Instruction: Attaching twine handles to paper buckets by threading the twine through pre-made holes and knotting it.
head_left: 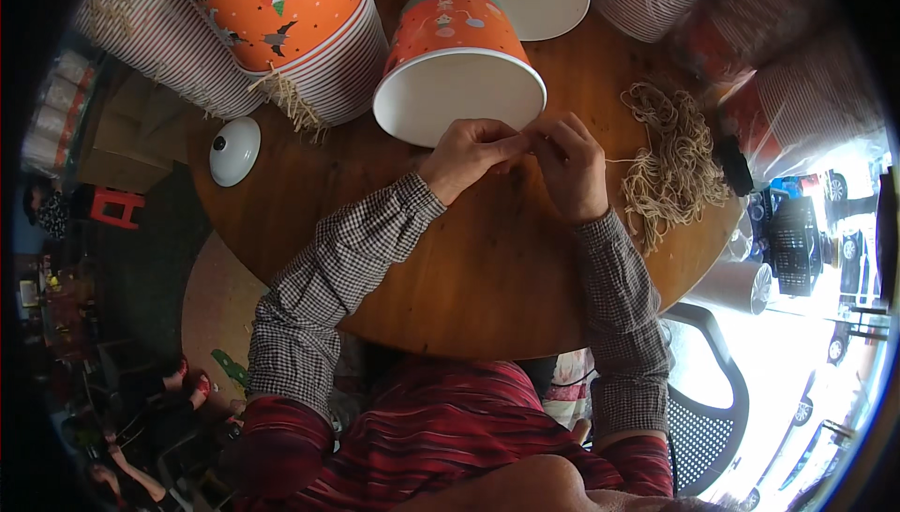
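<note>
**String pinched between both hands beside the orange bucket**

The string (527, 140) sits between our fingertips, just in front of the open mouth of the orange bucket (457, 67), which lies tipped on its side on the table (487, 268). Our left hand (466, 158) and right hand (569, 163) meet there, each grip closed on the strand, probably so that we can work it close to the bucket's rim. To the right of the bucket lies a loose heap of string (673, 160), within easy reach of our right hand. To the bucket's left lean stacked buckets (300, 34), and lower left of it rests a small white lid (233, 149).

The strand itself is too thin to follow, and our fingers hide where it ends. We cannot tell whether it touches the bucket.
</note>
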Demonstrator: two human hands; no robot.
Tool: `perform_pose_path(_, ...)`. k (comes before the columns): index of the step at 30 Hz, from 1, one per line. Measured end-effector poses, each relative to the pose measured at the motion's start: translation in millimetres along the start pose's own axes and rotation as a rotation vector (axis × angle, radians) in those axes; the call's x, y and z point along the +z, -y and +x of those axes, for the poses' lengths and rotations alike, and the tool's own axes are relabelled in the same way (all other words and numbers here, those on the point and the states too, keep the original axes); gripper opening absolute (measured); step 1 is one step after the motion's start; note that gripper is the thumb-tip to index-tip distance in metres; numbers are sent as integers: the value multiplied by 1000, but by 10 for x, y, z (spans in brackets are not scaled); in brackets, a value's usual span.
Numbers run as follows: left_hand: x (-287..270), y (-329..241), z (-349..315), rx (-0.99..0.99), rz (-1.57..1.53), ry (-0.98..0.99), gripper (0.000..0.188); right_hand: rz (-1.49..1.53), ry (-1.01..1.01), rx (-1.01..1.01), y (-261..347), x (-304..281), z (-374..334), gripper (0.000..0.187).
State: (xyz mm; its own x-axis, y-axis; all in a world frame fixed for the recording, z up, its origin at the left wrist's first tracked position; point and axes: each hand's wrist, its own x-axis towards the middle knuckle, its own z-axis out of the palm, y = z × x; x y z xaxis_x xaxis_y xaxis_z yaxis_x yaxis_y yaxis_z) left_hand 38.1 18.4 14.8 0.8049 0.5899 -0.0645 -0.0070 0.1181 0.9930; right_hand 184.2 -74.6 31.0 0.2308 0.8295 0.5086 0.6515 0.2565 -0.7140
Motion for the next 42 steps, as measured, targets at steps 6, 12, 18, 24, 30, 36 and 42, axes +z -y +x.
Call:
perform_pose_path(6,47,-94,-60,-16,-287,-160,20,497,112,500,4,-12,0,15)
perform_pose_path(12,24,-15,-48,40,-249,-173,17,338,97,445,49,51,-46,16)
perform_pose_path(18,28,70,-6,207,87,-248,14,61,25,239,58,52,-45,12)
perform_pose_path(24,47,66,-5,137,43,-209,13,88,-14,274,63,62,-52,10)
perform_pose_path(30,62,92,17,195,-64,-282,10,103,20,300,176,37,-43,9)
perform_pose_path(36,46,52,-1,139,-88,-249,10,139,44,355,221,18,-27,9)
perform_pose_path(42,11,21,-9,111,-81,-277,10,121,52,314,132,43,-49,11)
